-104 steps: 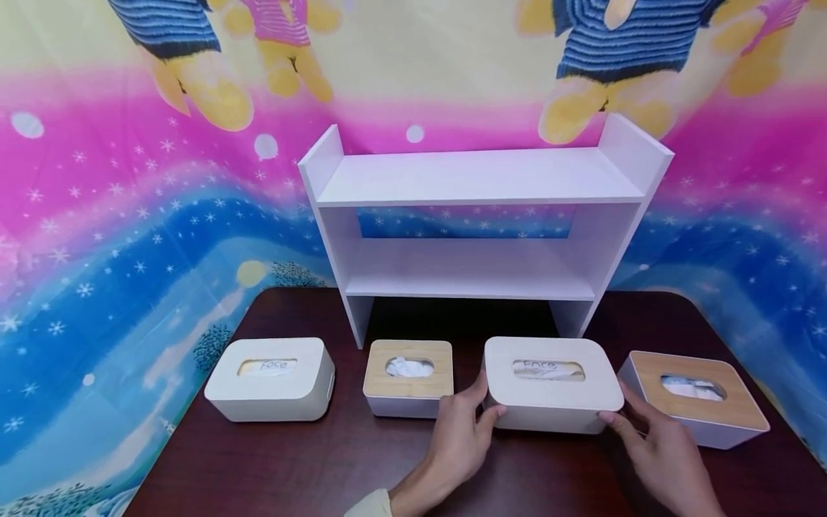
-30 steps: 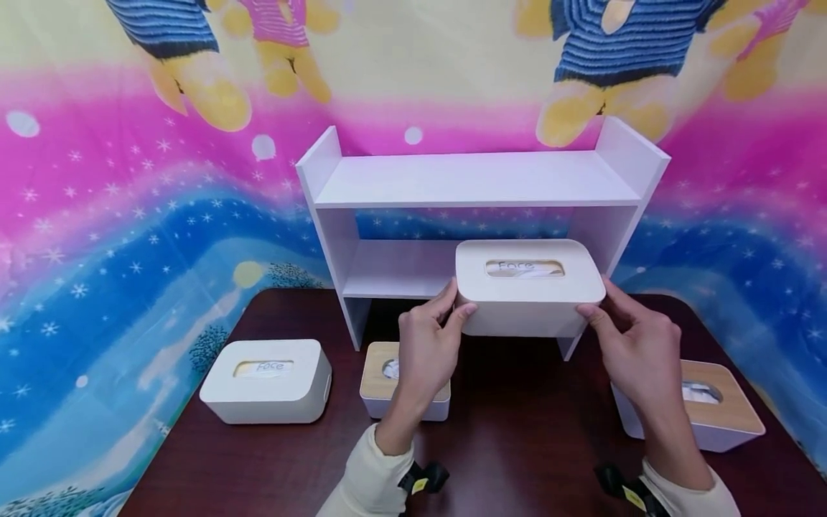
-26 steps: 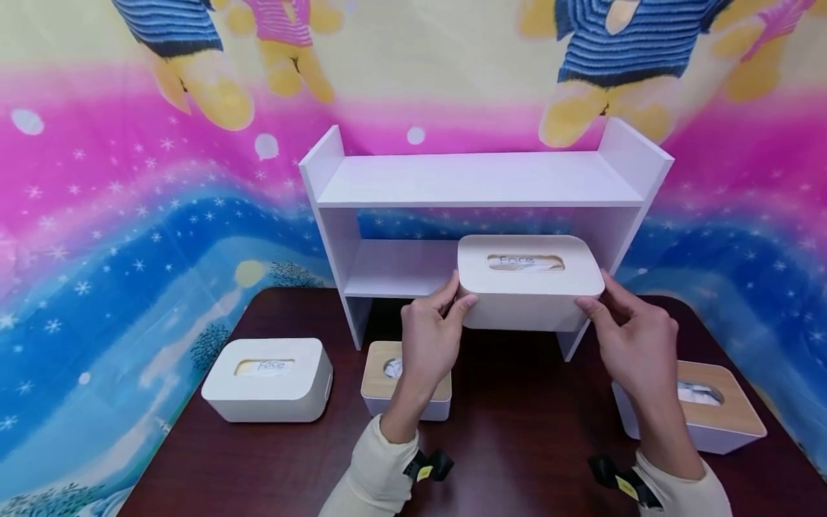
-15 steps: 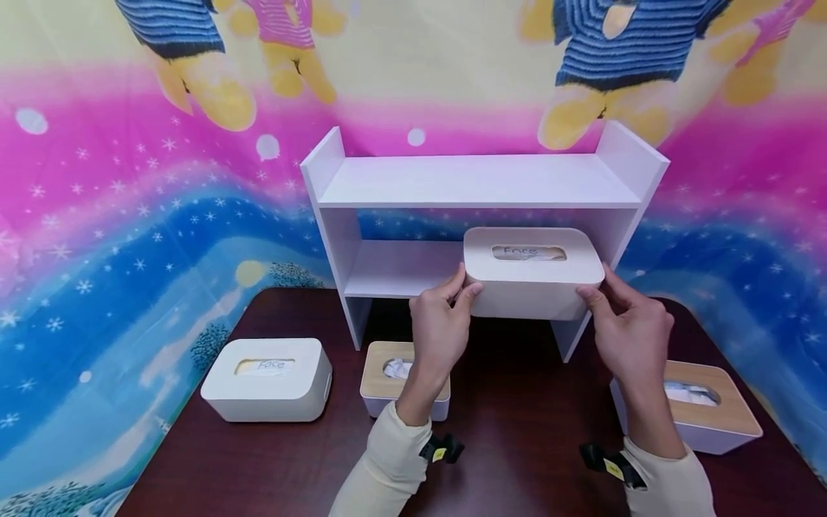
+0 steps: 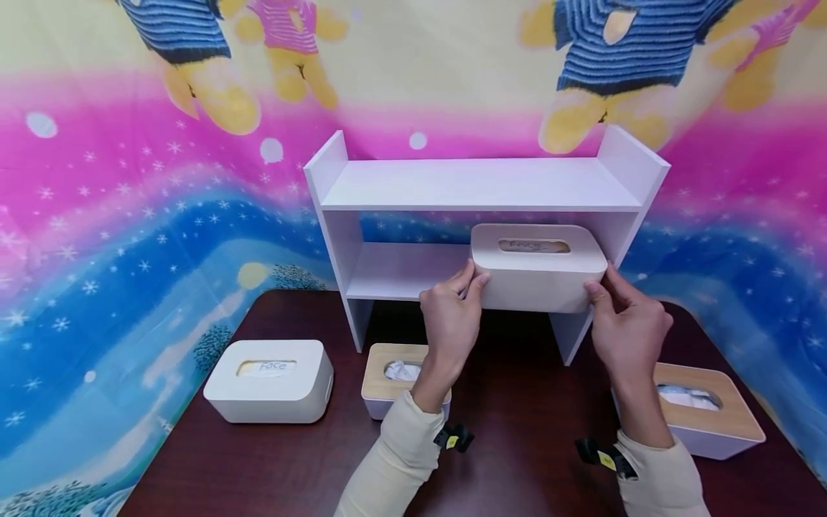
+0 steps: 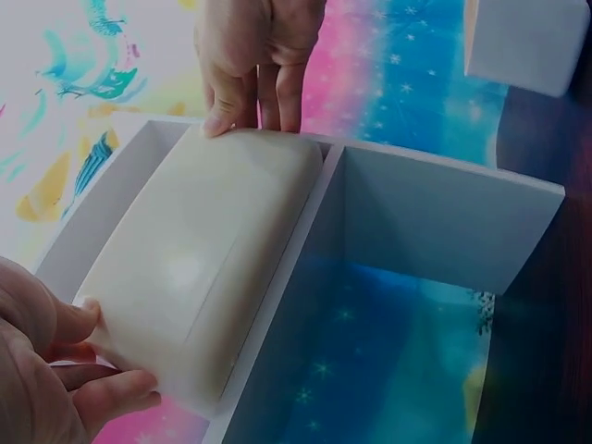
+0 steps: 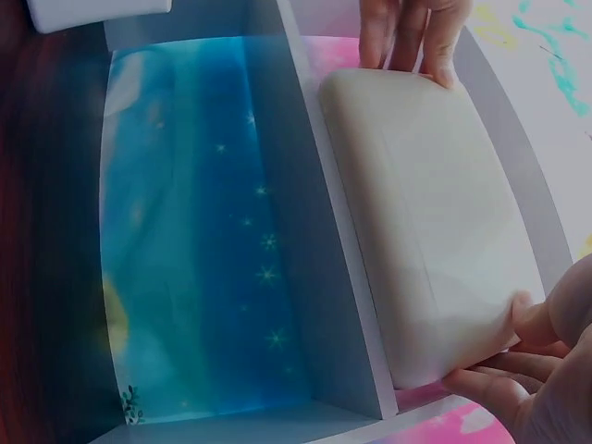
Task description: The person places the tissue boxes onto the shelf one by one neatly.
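A cream box (image 5: 539,289) is clamped between both hands, the left hand (image 5: 450,314) pinching its left end and the right hand (image 5: 631,327) its right, thumbs on the front. It is at the right part of the lower board of a white shelf unit (image 5: 481,185), hiding some of the board's edge; whether its base rests there I cannot tell. Its lid slot shows a pale slip (image 5: 533,246) lettered "Face". On the bench (image 5: 517,438), a second cream box (image 5: 261,411) at the left holds another "Face" slip (image 5: 273,368); a small wood-topped box (image 5: 377,379) contains crumpled white tissue (image 5: 403,371), and a larger wood-topped box (image 5: 726,413), near the right forearm, contains white and bluish material (image 5: 688,397).
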`<state>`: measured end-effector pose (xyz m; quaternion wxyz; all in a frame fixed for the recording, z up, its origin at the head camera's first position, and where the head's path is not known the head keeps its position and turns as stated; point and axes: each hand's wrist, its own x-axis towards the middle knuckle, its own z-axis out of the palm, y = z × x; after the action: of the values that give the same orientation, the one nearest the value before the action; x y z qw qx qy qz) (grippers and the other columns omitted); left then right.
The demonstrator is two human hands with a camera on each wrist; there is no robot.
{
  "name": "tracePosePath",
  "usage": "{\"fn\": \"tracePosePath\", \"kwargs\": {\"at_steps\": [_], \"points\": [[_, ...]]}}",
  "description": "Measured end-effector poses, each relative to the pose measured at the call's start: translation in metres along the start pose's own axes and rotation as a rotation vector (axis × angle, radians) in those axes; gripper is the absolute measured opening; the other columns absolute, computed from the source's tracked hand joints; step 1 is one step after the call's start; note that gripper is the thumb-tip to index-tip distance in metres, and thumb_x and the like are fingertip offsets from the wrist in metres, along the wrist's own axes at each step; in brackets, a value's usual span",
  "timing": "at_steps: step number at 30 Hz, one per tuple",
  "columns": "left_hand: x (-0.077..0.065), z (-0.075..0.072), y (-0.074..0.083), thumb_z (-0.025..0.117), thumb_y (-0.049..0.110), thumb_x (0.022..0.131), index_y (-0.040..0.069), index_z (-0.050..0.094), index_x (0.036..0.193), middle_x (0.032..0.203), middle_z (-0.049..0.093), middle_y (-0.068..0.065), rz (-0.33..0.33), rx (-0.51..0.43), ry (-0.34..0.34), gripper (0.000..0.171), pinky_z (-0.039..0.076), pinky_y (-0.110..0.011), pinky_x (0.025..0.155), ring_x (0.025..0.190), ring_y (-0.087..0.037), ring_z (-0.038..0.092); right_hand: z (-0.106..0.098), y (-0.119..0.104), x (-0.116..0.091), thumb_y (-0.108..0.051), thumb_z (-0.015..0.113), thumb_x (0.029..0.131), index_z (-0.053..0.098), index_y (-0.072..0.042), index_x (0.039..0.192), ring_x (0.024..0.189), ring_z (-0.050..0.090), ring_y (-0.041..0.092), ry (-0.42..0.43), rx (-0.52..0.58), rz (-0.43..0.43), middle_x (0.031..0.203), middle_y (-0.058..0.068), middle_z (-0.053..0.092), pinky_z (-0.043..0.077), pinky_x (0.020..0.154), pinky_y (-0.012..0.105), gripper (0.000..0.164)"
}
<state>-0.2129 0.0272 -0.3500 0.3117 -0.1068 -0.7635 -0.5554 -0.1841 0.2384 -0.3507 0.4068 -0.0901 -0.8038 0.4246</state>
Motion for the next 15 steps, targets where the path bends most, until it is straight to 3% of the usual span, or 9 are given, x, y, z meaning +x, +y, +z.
{"fn": "tracePosePath", "kwargs": {"at_steps": [15], "points": [[-0.0007,0.0044,-0.0012,0.082,0.026,0.097,0.006,0.072,0.131,0.127,0.074,-0.015,0.023,0.043,0.037,0.040,0.063,-0.026,0.086,0.115,-0.019,0.073,0.0021,-0.0027,0.0026,-0.030,0.074,0.103,0.062,-0.030,0.144,0.118,0.073,0.030,-0.024,-0.054,0.064,0.139,0.003,0.069,0.053,0.081,0.015,0.044]]}}
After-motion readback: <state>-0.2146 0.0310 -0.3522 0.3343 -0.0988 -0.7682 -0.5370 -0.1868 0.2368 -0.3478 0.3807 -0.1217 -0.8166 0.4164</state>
